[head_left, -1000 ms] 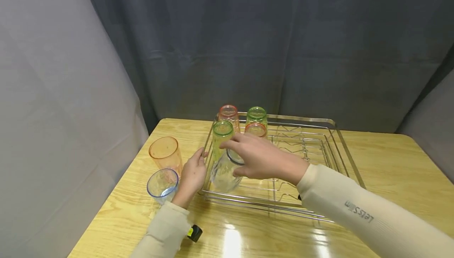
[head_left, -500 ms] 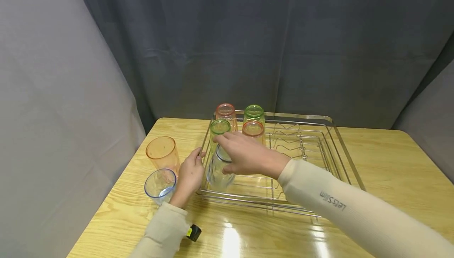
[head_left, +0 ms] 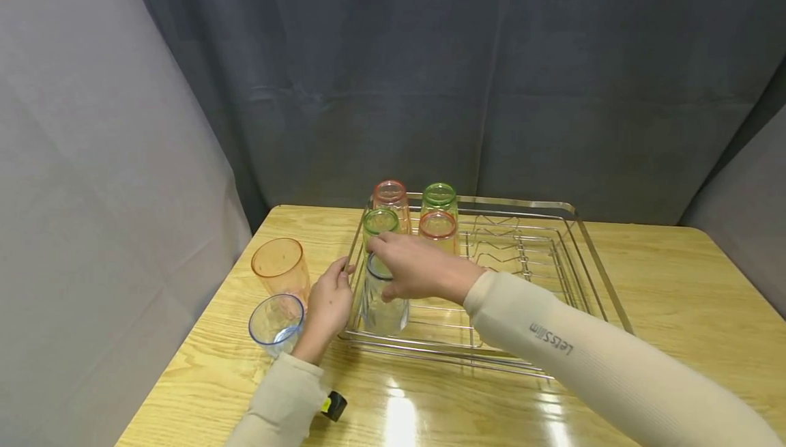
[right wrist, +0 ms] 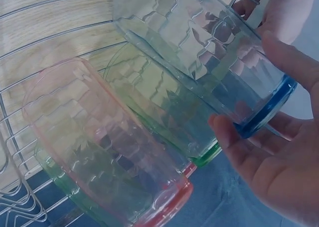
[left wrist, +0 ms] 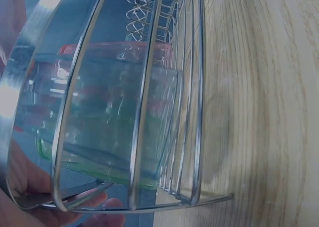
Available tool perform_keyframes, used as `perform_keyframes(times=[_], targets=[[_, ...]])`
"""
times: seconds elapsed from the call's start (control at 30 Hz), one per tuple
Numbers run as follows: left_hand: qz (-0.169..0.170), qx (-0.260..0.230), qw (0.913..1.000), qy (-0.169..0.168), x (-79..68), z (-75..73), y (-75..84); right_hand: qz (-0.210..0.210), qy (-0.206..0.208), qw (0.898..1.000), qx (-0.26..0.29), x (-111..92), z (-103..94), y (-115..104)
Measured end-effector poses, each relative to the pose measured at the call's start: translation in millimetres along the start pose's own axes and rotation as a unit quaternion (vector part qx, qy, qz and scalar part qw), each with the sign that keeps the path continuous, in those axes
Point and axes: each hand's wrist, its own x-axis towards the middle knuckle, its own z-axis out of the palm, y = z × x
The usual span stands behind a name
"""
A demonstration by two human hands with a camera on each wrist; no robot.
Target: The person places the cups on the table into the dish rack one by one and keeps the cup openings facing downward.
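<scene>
On the table (head_left: 202,372), at the left, an orange glass (head_left: 291,273) and a blue-rimmed glass (head_left: 276,321) stand mouth up beside the person's left hand (head_left: 328,304). That hand's fingers are curled over the side rail of the wire rack (left wrist: 9,98); holding it firm there should keep the frame from sliding.

Next comes the clear glass (head_left: 385,314), mouth down in the rack's near left corner, its blue base uppermost. Whether its mouth bears on the wires cannot be told, so it would be best kept straight and let go only once it sits steady. Lifting the fingers straight up should spare the green glass (head_left: 381,220) just behind from a knock.

The right hand (head_left: 424,271) reaches over from the right, fingers and thumb parted to the glass's width and gripping it near the base; the body hangs below them, free of the palm. Past the fingers, a red-based glass (head_left: 439,234) stands inverted too.
</scene>
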Motion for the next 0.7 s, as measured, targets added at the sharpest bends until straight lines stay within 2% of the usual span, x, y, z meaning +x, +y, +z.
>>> perform_keyframes(times=[0.27,0.5,0.7], targets=[[-0.001,0.001,1.0,0.0,-0.1,-0.1,0.6,-0.001,0.006,1.0,-0.005,9,3.0,-1],[0.007,0.026,0.9994,0.022,0.9,-0.7,0.5,0.003,0.005,1.0,0.006,13,5.4,-2],[0.005,0.018,0.9997,0.016,1.3,-0.7,0.8,0.0,0.014,1.0,0.02,15,10.7,-3]])
